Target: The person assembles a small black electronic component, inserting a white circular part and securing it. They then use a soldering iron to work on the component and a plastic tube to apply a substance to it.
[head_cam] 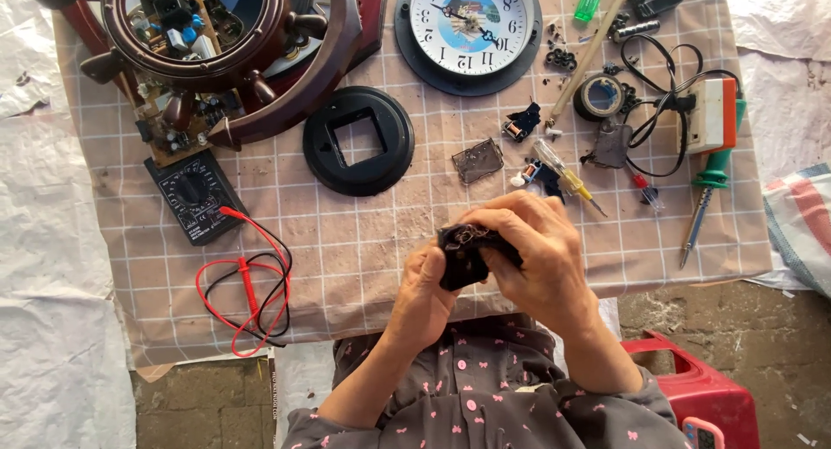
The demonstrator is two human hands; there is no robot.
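Both hands, left hand (426,280) and right hand (532,245), grip a small black clock mechanism (463,254) above the checked worktop (363,250); beyond lie a round white clock face (468,29), black ring frame (358,141), multimeter (193,195), and soldering iron (705,193) at right

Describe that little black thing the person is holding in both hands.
The black part is a small, boxy piece, seemingly plastic, with tiny metal bits glinting on its top. The left hand grips it from below; the right hand wraps over it, hiding much. It is held above the checked cloth, near the person's body.
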